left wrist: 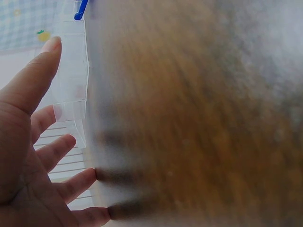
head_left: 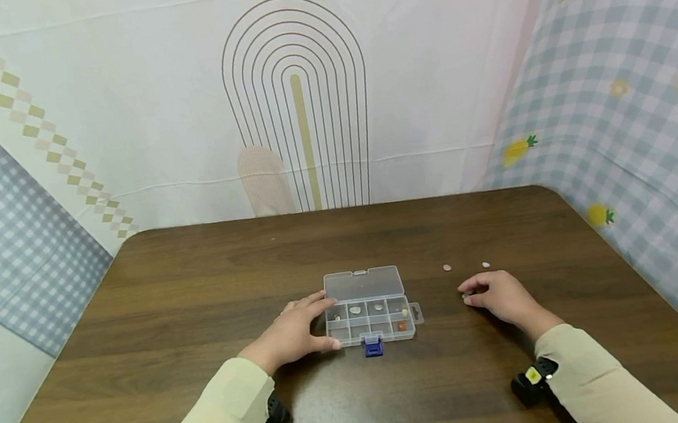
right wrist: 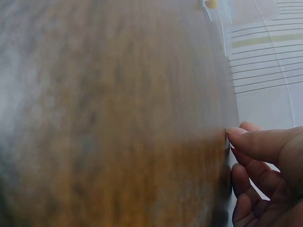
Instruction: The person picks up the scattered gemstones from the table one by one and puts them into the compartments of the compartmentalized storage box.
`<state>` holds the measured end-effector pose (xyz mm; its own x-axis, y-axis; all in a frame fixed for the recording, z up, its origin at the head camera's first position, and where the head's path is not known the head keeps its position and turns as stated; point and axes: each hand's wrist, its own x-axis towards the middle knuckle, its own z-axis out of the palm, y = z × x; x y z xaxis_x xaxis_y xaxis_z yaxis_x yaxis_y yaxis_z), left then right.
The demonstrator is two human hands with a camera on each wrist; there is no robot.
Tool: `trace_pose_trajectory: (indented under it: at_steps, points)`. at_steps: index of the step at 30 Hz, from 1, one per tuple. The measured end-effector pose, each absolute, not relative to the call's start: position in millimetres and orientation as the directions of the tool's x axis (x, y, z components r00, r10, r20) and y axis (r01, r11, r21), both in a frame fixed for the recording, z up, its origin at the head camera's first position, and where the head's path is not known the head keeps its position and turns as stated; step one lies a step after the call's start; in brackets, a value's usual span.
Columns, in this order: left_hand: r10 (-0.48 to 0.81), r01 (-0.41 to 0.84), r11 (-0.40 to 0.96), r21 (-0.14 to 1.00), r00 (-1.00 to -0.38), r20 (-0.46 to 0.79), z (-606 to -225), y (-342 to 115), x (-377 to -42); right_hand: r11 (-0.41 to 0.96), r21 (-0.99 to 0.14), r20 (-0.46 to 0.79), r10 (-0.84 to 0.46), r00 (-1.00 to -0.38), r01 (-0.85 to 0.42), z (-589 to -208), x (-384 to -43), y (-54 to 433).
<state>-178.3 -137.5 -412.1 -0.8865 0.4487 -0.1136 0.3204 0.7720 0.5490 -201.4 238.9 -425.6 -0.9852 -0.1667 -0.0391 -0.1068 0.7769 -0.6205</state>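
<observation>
A clear plastic compartment box [head_left: 369, 320] lies on the table with its lid [head_left: 363, 285] swung back and a blue latch [head_left: 372, 347] at the front. My left hand [head_left: 293, 332] holds its left end, thumb at the front corner and index finger near the back. Small pale pieces [head_left: 355, 310] and a reddish-brown bead [head_left: 402, 326] sit in separate compartments. To the right of the box, my right hand [head_left: 499, 296] pinches a small pale piece [head_left: 465, 295] close over the table, mostly hidden by the fingertips. In the right wrist view, the thumb and index fingertips [right wrist: 236, 131] meet.
A pinkish flat piece [head_left: 446, 268] and a whitish one [head_left: 485, 265] lie on the brown wooden table [head_left: 205, 272] beyond my right hand. A clear hanging tab [head_left: 417, 313] sticks out from the box's right end. Patterned cloth [head_left: 423, 72] hangs behind the table.
</observation>
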Motion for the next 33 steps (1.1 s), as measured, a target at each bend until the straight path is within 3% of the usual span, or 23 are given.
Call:
trace_pose_trajectory:
  at_steps: [33]
  points:
    - [0.447,0.31,0.773,0.554,-0.885,-0.128,-410.6,-137.3,-177.6,0.727,-0.675,0.085,-0.094,-0.992,-0.127,-420.6,-201.0,231.6]
